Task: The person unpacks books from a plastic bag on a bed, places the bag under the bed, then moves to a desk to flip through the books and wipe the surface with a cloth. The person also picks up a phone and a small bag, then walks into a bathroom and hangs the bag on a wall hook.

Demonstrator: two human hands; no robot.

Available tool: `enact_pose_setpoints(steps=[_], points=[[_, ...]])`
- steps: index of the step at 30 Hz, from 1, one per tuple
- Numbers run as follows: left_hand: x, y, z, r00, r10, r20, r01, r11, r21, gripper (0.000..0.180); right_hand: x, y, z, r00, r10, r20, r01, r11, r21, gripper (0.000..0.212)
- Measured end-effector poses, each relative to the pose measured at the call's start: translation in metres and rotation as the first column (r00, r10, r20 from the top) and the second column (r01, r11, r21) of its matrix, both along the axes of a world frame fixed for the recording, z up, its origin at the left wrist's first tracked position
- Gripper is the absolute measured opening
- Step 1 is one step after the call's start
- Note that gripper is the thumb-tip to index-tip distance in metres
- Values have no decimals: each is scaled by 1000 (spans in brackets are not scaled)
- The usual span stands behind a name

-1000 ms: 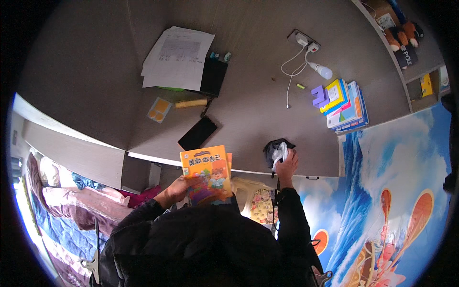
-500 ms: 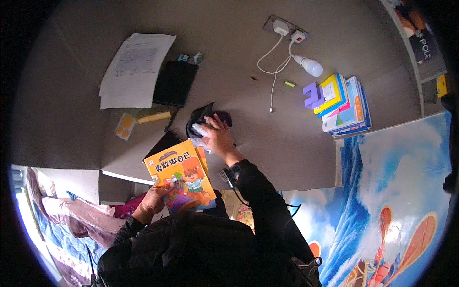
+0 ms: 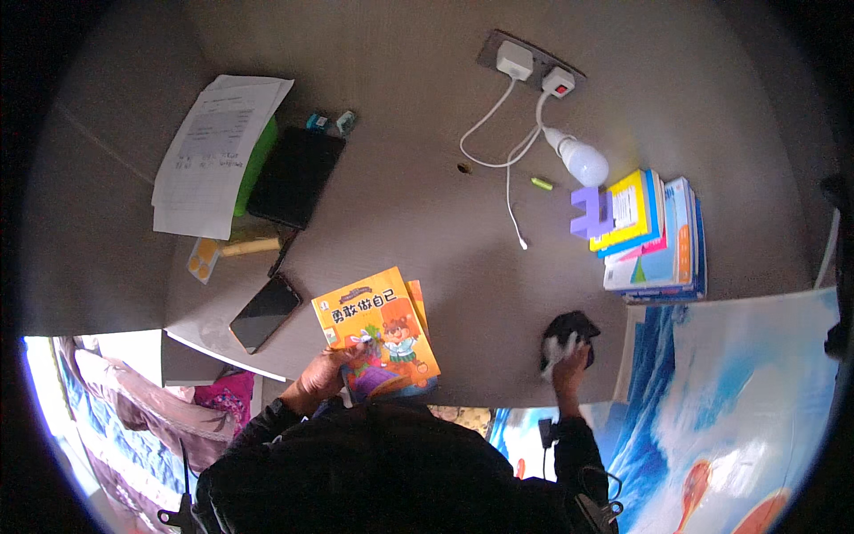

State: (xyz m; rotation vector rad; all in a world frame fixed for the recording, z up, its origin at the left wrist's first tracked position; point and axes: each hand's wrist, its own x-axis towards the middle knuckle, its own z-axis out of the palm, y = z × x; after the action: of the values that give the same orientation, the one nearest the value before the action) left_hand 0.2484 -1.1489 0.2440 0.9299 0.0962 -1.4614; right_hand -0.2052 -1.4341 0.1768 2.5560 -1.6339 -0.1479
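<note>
My left hand (image 3: 318, 381) grips the lower left side of orange picture books (image 3: 384, 311), held above the desk's front edge. The top cover shows a cartoon bear, and another book's orange edge sticks out behind it on the right. At the desk's right front, my right hand (image 3: 569, 381) is closed on a black cloth bundle (image 3: 578, 326). Something white and crumpled (image 3: 558, 349) shows between the fingers and the cloth; its kind is unclear. To the left of the books lies a dark-screened phone (image 3: 265, 313).
A stack of books (image 3: 663, 258) with a purple bracket-shaped piece (image 3: 589, 214) stands at the right. Behind it are a white bulb (image 3: 584, 165), cables and a socket strip (image 3: 543, 64). Papers (image 3: 213, 151), a black tablet (image 3: 298, 178) and a yellow stick (image 3: 251, 247) lie left.
My right hand has carried the black bundle from the desk's middle to its right front. The phone lies uncovered. The books in my left hand appear slightly farther right.
</note>
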Motion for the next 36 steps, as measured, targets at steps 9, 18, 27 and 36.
enact_pose_setpoints(steps=[9,18,27,36], points=[[-2,3,-7,1000,-12,12,13,999,-51,38,255,18,26,625,602,497,-715,698,54,64],[-12,13,-29,981,179,-77,-180,984,-15,34,451,-122,17,895,248,371,-275,961,21,51],[-30,19,-63,980,192,-52,-197,972,-125,43,235,42,28,584,711,392,-800,587,128,54],[-17,23,-54,995,92,36,-82,974,-211,37,-12,-10,26,967,201,158,-202,979,-14,55]])
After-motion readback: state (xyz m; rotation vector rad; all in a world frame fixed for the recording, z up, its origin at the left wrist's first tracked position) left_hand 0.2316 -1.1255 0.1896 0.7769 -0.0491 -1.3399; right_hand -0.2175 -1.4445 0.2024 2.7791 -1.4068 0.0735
